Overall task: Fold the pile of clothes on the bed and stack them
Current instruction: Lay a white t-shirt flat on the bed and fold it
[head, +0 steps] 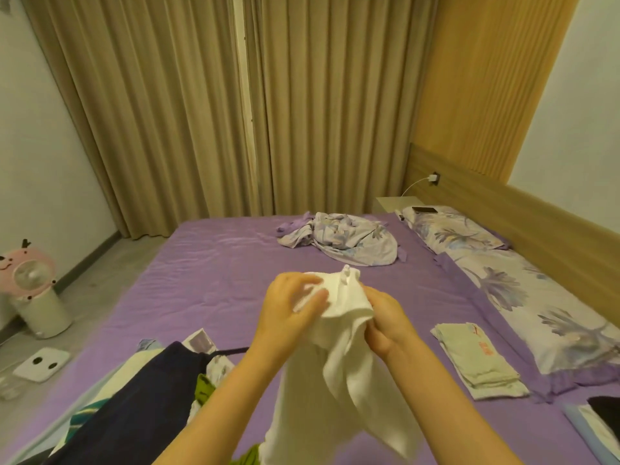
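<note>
White garment held up over a purple bed, centre frame.
Left hand and right hand each pinch its top edge, fingers curled into the cloth; its long axis runs top to bottom, the loose end trailing toward the lower edge. Unfolded clothes lie lower left; a folded stack sits at right, beside the floral pillows.

Bare purple sheet lies open ahead and left of centre — bounded by a crumpled floral cover beyond, folded clothes right, an unfolded pile near left.
</note>
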A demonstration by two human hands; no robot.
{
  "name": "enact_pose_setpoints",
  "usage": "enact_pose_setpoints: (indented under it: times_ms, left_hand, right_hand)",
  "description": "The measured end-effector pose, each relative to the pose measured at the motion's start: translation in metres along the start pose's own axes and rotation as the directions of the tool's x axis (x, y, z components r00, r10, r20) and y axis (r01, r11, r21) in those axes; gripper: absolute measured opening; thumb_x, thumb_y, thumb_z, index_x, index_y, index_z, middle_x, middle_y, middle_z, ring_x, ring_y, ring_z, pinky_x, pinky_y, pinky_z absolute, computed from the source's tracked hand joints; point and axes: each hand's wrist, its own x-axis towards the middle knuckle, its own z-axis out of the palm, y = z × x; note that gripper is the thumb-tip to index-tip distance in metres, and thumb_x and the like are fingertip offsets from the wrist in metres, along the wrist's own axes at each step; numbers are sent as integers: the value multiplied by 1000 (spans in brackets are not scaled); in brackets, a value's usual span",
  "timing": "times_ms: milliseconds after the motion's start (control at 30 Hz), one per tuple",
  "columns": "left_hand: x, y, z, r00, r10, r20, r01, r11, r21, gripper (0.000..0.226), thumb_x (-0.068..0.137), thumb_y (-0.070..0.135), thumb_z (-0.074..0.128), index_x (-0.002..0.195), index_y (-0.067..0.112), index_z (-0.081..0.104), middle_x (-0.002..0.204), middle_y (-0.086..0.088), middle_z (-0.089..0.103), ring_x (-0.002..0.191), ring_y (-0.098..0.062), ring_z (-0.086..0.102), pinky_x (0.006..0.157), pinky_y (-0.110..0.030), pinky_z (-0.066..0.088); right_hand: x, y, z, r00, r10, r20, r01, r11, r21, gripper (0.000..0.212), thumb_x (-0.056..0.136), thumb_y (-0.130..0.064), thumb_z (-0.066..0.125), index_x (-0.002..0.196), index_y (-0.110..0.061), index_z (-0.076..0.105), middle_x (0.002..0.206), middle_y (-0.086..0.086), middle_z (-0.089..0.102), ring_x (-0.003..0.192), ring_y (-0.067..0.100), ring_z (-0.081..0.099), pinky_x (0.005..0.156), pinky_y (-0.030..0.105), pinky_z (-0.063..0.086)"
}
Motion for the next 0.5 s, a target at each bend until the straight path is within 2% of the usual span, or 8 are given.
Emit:
enact_pose_setpoints:
  times_ms: [67, 133, 200, 267, 367, 400, 433, 500]
  left_hand:
    - [-16, 1, 4, 993, -32, 114, 42, 996, -78, 37, 75, 51, 68, 110, 45, 57, 114, 26, 48, 110, 9, 47, 87, -8, 41]
    - [-25, -5, 7, 981, -145, 128, 167, 970, -177, 50, 78, 38, 75, 121, 44, 51, 119, 31, 46, 109, 14, 47, 85, -8, 43]
    - [-29, -9, 10, 957, -284, 60, 288, 898, -334, 41, 82, 22, 74, 117, 35, 57, 113, 23, 59, 100, 6, 57, 78, -15, 50]
    - [-27, -8, 12, 934, -357, -9, 321, 852, -414, 20, 84, 12, 69, 99, 25, 64, 95, 12, 69, 87, -5, 65, 67, -16, 51]
    - [-22, -3, 13, 925, -379, -5, 340, 837, -429, 6, 82, 12, 68, 85, 17, 65, 79, 4, 70, 73, -8, 64, 61, -19, 51]
    - [-19, -2, 9, 926, -376, 27, 352, 836, -421, 5, 79, 14, 69, 82, 15, 65, 75, 2, 70, 71, -9, 63, 60, -20, 51]
    - [-16, -2, 3, 926, -368, 89, 371, 833, -411, 6, 78, 16, 72, 79, 14, 66, 73, 1, 69, 69, -10, 63, 59, -21, 50]
    - [-8, -4, -15, 897, -331, 291, 431, 800, -417, 10, 77, 20, 77, 76, 15, 68, 73, -1, 69, 68, -12, 62, 57, -21, 47]
  right_hand:
    - [3, 0, 6, 998, 60, 4, -60, 995, 80, 39, 96, -26, 52, 102, 9, 68, 101, 29, 68, 85, 37, 68, 64, 40, 58]
    - [6, 5, 9, 995, 96, -20, -93, 988, 122, 39, 97, -24, 49, 112, 10, 63, 110, 30, 64, 99, 41, 65, 81, 48, 55]
    - [7, 10, 10, 996, 78, -44, -72, 989, 132, 42, 97, -24, 49, 123, 8, 56, 115, 29, 63, 110, 40, 60, 95, 50, 48]
    - [2, 17, 13, 998, 33, 48, -39, 992, 118, 57, 91, -36, 56, 133, 2, 49, 121, 26, 61, 111, 37, 60, 97, 49, 48]
    - [-9, 31, 18, 984, -118, 136, 145, 966, -213, 88, 73, -34, 77, 146, -30, 28, 135, 2, 51, 114, 21, 61, 94, 40, 52]
    - [-9, 34, 16, 971, -197, 137, 233, 910, -343, 78, 75, -27, 78, 141, -31, 37, 131, -5, 54, 113, 16, 61, 92, 36, 53]
    - [-10, 34, 15, 950, -279, 140, 312, 849, -425, 54, 80, -21, 75, 129, -30, 53, 122, -5, 61, 108, 14, 63, 88, 31, 54]
    - [-14, 24, 11, 922, -358, 146, 381, 779, -498, 9, 86, -22, 67, 94, -20, 73, 90, 4, 71, 85, 14, 63, 71, 31, 52]
